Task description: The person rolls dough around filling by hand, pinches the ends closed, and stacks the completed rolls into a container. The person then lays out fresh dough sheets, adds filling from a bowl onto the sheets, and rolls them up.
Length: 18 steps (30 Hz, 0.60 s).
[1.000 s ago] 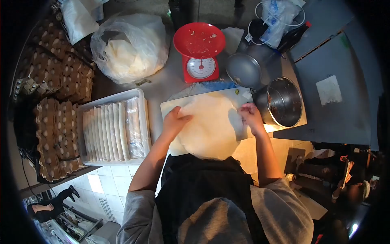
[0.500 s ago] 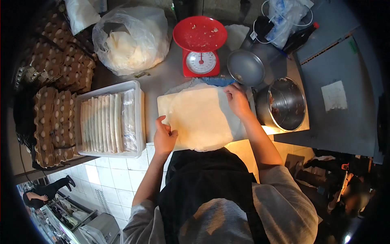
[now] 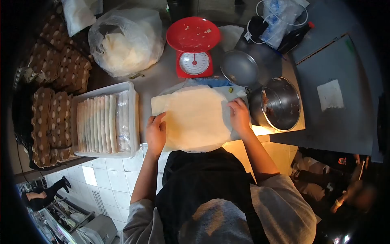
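A thin, pale, round sheet of dough point(image 3: 199, 118) lies flat on a cutting board point(image 3: 159, 106) at the counter's front edge. My left hand point(image 3: 156, 133) is at the sheet's left edge, thumb and forefinger closed on the rim. At the right edge, my right hand point(image 3: 240, 116) has its fingers bent and pinched at the rim; its fingertips are partly hidden. A small green-yellow scrap point(image 3: 230, 90) lies near the board's upper right corner. Behind the board stands a red kitchen scale point(image 3: 194, 64) with crumbs in its pan.
To the left, a plastic tub point(image 3: 135, 118) holds several upright folded wraps, beside stacked egg trays point(image 3: 50, 122). A plastic bag point(image 3: 126, 40) of pale sheets sits behind. At right are a steel pot point(image 3: 282, 103) and a grey bowl point(image 3: 239, 68). Other people are at lower right and lower left.
My right hand has moved down along the sheet's right side, uncovering the green-yellow scrap. My left hand's thumb and forefinger have come closer to the sheet's edge. The view has shifted slightly.
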Available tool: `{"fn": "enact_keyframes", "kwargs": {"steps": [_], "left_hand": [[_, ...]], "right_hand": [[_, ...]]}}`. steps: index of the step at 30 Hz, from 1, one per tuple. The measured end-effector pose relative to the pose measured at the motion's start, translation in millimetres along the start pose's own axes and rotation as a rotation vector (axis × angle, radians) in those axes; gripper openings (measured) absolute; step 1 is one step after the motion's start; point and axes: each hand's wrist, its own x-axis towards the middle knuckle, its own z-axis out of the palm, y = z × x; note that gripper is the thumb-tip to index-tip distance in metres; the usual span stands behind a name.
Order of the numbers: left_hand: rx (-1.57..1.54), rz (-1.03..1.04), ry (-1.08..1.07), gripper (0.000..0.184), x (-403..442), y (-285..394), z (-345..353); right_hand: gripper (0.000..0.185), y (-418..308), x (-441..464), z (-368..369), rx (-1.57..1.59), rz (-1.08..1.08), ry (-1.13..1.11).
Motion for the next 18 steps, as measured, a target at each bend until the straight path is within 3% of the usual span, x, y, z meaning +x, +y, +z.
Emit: {"fn": "enact_keyframes", "kwargs": {"steps": [3,6,8,11,13,15,18], "left_hand": [[0.139,0.120,0.080,0.033,0,-1,0],[0.159,0.023,0.058,0.033,5,24,-2],[-0.042,0.107,-0.020,0.029,12,43,15],[-0.367,0.168,-0.255,0.024,22,89,56],[-0.608,0.067,-0.587,0.037,29,126,86],[-0.690,-0.074,-0.754,0.043,37,182,102],[-0.738,-0.127,-0.820,0.056,50,224,141]], "right_hand": [[0.024,-6,0,-8,-0.088,0.021,-0.151],[0.033,-42,3,-51,0.017,-0.141,-0.026],[0.036,-45,10,-97,0.014,-0.076,0.043],[0.026,8,32,-151,0.046,0.326,-0.025],[0.027,69,46,-149,0.118,0.623,-0.169],[0.034,108,58,-149,0.245,1.009,-0.355],[0.037,114,74,-143,0.276,1.160,-0.452]]}}
